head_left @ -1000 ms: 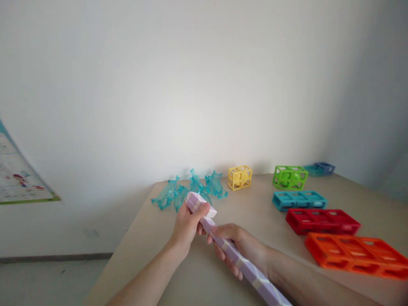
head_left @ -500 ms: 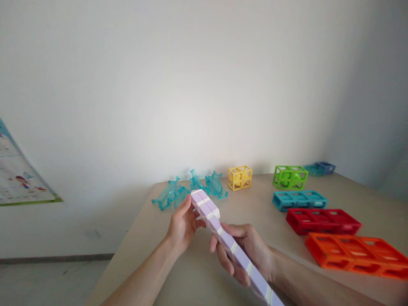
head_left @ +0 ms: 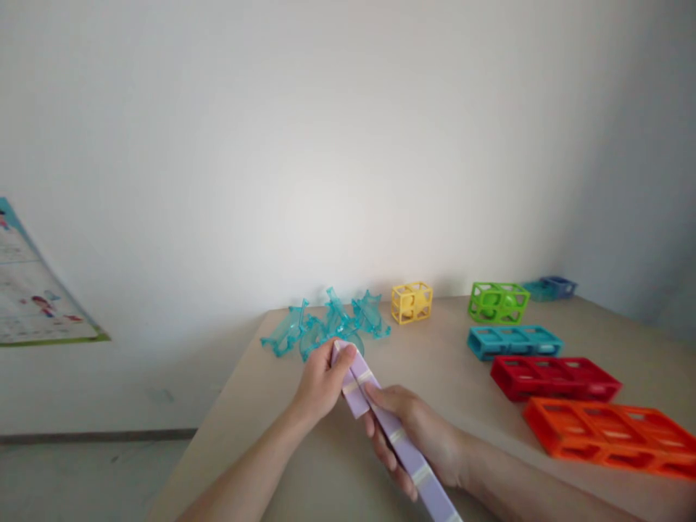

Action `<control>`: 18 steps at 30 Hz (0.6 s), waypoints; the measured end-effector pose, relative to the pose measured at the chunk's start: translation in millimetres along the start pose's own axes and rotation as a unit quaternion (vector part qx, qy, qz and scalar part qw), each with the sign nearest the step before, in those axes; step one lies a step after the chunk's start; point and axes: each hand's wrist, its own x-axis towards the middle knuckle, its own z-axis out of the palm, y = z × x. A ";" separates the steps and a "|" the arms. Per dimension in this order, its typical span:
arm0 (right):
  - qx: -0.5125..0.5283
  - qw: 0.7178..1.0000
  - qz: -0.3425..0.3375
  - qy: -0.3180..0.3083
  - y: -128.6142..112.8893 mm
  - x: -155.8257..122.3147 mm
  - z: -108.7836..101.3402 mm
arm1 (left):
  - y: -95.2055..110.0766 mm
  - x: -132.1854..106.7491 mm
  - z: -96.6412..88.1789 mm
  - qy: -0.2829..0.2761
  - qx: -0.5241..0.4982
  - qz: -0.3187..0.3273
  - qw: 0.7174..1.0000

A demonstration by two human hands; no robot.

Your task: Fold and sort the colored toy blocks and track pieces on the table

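Observation:
Both hands hold a long lilac strip point(head_left: 405, 448) with pale cross bands, running from the middle of the view down past the bottom edge. At its far end a short lilac section lies alongside the long one. My left hand point(head_left: 320, 383) is closed on that far end, its thumb pressed on top. Further down, my right hand point(head_left: 421, 431) grips the strip with the thumb on the upper face and fingers curled beneath. The strip is held above the table, and its near end is out of view.
Translucent teal pieces point(head_left: 337, 322) lie by the wall on the pale table point(head_left: 261, 435). To their right stand a yellow frame block point(head_left: 412, 303) and a green one point(head_left: 499, 303). Teal point(head_left: 515, 342), red point(head_left: 554, 378) and orange frame blocks point(head_left: 609, 436) line the right side. Bluish pieces point(head_left: 557, 287) sit behind.
The lilac strip has been turned, and its far end is slightly lower. My left thumb has moved onto its top face. My right thumb now presses near the short section.

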 end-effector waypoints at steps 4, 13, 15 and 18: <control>0.022 0.999 0.010 -0.032 4.5 1.5 3.7 | 1.4 0.9 -9.5 -0.054 -0.057 -0.005 0.997; 0.033 0.994 0.035 -0.096 1.9 1.6 -1.9 | -7.4 3.5 -20.9 -0.115 -0.272 -0.082 0.952; 0.033 0.988 0.086 -0.126 -0.4 2.5 -6.9 | -5.6 2.1 -25.3 -0.130 -0.310 -0.102 0.936; 0.036 0.971 0.151 -0.183 2.2 5.2 -12.9 | -2.6 -1.6 -35.1 -0.174 -0.346 -0.146 0.910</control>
